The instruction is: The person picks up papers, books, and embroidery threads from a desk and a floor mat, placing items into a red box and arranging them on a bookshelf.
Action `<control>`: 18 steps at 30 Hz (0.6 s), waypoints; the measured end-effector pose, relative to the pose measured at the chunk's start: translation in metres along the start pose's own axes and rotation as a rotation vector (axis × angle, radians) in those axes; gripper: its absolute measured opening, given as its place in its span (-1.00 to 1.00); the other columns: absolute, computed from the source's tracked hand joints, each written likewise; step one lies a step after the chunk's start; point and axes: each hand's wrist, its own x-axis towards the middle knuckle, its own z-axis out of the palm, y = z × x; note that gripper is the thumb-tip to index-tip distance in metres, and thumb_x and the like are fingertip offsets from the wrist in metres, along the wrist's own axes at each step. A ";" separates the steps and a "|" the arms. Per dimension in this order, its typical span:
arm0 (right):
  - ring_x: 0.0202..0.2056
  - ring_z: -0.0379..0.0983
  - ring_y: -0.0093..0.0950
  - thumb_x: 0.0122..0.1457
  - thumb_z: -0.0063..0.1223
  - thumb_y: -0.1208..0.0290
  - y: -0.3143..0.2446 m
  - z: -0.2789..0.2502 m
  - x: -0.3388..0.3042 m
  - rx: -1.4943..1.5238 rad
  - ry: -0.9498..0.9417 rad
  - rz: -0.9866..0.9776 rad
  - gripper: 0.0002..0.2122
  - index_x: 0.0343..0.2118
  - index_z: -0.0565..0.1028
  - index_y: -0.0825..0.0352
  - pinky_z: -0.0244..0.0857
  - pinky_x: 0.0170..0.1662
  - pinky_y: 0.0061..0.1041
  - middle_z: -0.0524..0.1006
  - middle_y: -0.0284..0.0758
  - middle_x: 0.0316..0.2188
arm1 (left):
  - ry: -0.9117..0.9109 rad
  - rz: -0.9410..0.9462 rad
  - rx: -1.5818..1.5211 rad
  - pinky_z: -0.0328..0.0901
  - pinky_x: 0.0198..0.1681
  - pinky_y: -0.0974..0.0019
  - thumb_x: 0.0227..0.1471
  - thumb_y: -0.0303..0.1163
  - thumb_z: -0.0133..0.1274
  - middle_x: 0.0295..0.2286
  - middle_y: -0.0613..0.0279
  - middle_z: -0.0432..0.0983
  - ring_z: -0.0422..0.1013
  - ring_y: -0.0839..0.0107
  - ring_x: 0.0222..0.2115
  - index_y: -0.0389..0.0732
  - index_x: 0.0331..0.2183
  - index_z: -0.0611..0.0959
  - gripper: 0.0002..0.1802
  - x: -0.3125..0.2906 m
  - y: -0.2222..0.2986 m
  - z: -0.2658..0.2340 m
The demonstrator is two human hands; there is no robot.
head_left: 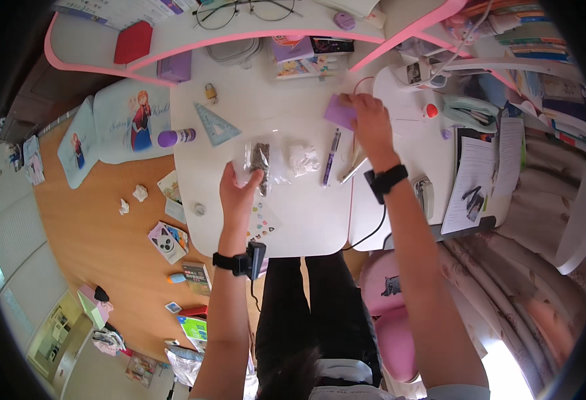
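My left hand (237,190) is closed on a small clear plastic bag (261,157) filled with dark grains, its thumb pressed to the bag's lower left side. A crumpled white tissue (303,160) lies just right of the bag. Farther off to the right, my right hand (373,123) has its fingers bent over a purple square (338,112), like a pad or folded paper, and grips its right side. Its fingertips are partly hidden. Between the hands lies a purple patterned pen (331,157). Another slim pen-like item (353,169) rests below my right wrist.
On the white desk (306,227) are a clear triangular ruler (217,124), a purple glue stick (176,137), a small padlock (211,93) and a sticker sheet (263,221). A pink-edged shelf (259,50) spans the back. Papers (469,180) lie right; books (168,242) lie on the floor.
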 end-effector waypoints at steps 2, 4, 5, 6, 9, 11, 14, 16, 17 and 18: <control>-0.25 0.31 -0.35 -0.13 0.00 0.48 0.008 0.005 0.012 -0.088 -0.082 0.001 -0.74 -0.28 0.41 0.26 0.20 -0.18 -0.41 0.41 -0.35 -0.33 | -0.008 -0.019 0.192 0.18 -0.19 0.42 -0.23 -0.47 0.13 -0.34 0.15 0.42 0.34 0.40 -0.31 -0.35 -0.27 0.41 -0.60 0.012 -0.001 -0.009; -0.29 0.32 -0.32 -0.14 0.00 0.52 0.013 0.009 0.010 -0.003 -0.088 -0.013 -0.75 -0.30 0.41 0.28 0.23 -0.21 -0.39 0.41 -0.32 -0.36 | 0.074 0.024 0.409 0.15 -0.15 0.34 -0.29 -0.42 0.16 -0.29 0.08 0.38 0.29 0.27 -0.25 -0.34 -0.23 0.38 -0.50 0.014 -0.008 -0.015; -0.31 0.32 -0.30 -0.14 0.00 0.54 0.014 0.010 0.009 0.035 -0.088 -0.014 -0.75 -0.31 0.41 0.28 0.24 -0.23 -0.38 0.41 -0.31 -0.38 | 0.152 0.127 0.533 0.13 -0.13 0.29 -0.31 -0.40 0.17 -0.27 0.06 0.35 0.26 0.22 -0.22 -0.33 -0.21 0.36 -0.46 0.012 -0.009 -0.014; -0.33 0.33 -0.28 -0.12 -0.03 0.55 0.015 0.012 0.009 0.084 -0.040 -0.022 -0.82 -0.37 0.43 0.29 0.26 -0.26 -0.36 0.41 -0.29 -0.39 | 0.229 0.232 0.656 0.10 -0.10 0.24 -0.33 -0.39 0.17 -0.24 0.04 0.32 0.23 0.17 -0.19 -0.32 -0.18 0.35 -0.41 0.010 -0.010 -0.012; -0.34 0.33 -0.26 -0.09 -0.05 0.57 0.024 0.012 0.007 0.136 -0.104 0.078 -0.83 -0.36 0.43 0.30 0.25 -0.27 -0.34 0.41 -0.26 -0.39 | 0.429 0.497 0.945 0.03 -0.06 0.16 -0.36 -0.41 0.17 -0.21 0.05 0.27 0.16 0.15 -0.13 -0.32 -0.13 0.31 -0.34 -0.010 0.021 0.014; -0.32 0.33 -0.24 -0.09 -0.03 0.58 0.020 0.007 0.010 0.257 -0.054 0.166 -0.80 -0.34 0.42 0.30 0.25 -0.27 -0.34 0.41 -0.25 -0.38 | 0.260 0.647 0.869 0.03 -0.07 0.14 -0.38 -0.43 0.15 -0.22 0.15 0.29 0.17 0.18 -0.13 -0.21 -0.20 0.41 -0.45 -0.010 0.032 0.036; -0.31 0.32 -0.22 -0.13 0.01 0.58 0.011 -0.002 0.010 0.226 0.096 0.104 -0.75 -0.29 0.40 0.29 0.25 -0.26 -0.34 0.41 -0.24 -0.37 | -0.092 0.674 0.699 0.14 -0.15 0.20 -0.31 -0.48 0.07 -0.32 0.09 0.38 0.28 0.15 -0.24 -0.23 -0.28 0.44 -0.60 0.003 0.037 0.093; -0.32 0.32 -0.22 -0.16 0.06 0.55 0.002 -0.003 0.003 0.191 0.061 0.058 -0.70 -0.27 0.37 0.29 0.25 -0.25 -0.33 0.40 -0.24 -0.36 | -0.207 0.511 0.658 0.17 -0.16 0.16 -0.27 -0.52 0.01 -0.32 -0.06 0.38 0.29 0.03 -0.26 -0.34 -0.21 0.36 -0.56 0.008 0.019 0.124; -0.34 0.33 -0.23 -0.18 0.09 0.52 -0.001 -0.002 -0.007 0.203 -0.039 0.072 -0.67 -0.27 0.34 0.29 0.25 -0.24 -0.32 0.39 -0.25 -0.35 | -0.285 0.350 0.645 0.21 -0.19 0.13 -0.24 -0.54 -0.02 -0.31 -0.15 0.37 0.31 -0.01 -0.27 -0.39 -0.17 0.31 -0.52 0.008 0.018 0.134; -0.36 0.33 -0.24 -0.20 0.12 0.50 -0.004 -0.002 -0.013 0.215 -0.141 0.083 -0.64 -0.26 0.32 0.29 0.25 -0.24 -0.31 0.38 -0.27 -0.35 | -0.282 0.306 0.592 0.21 -0.19 0.13 -0.24 -0.55 -0.04 -0.29 -0.18 0.36 0.31 -0.01 -0.26 -0.40 -0.16 0.29 -0.51 0.006 0.016 0.141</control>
